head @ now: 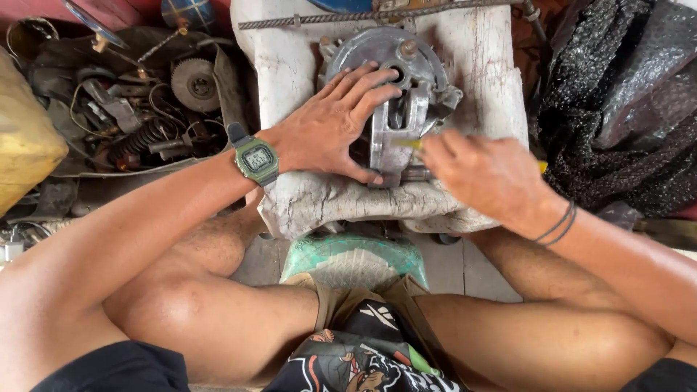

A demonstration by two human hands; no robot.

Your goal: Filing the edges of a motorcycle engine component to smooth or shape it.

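Observation:
A grey metal motor housing (406, 69) with a round end plate lies on a worn white block (305, 203) in front of my knees. My left hand (330, 123), with a green digital watch at the wrist, rests flat on the housing's left side, fingers spread. My right hand (483, 174) is closed on a tool with a yellow shaft (409, 144) whose tip meets the housing's bracket. The tool's handle is mostly hidden in my fist.
A long threaded rod (377, 14) lies across the block's far edge. A heap of gears, springs and wires (145, 109) fills the left. Black bubble wrap (617, 101) is piled at right. A yellow container (22, 138) sits far left, a green stool (352, 258) below.

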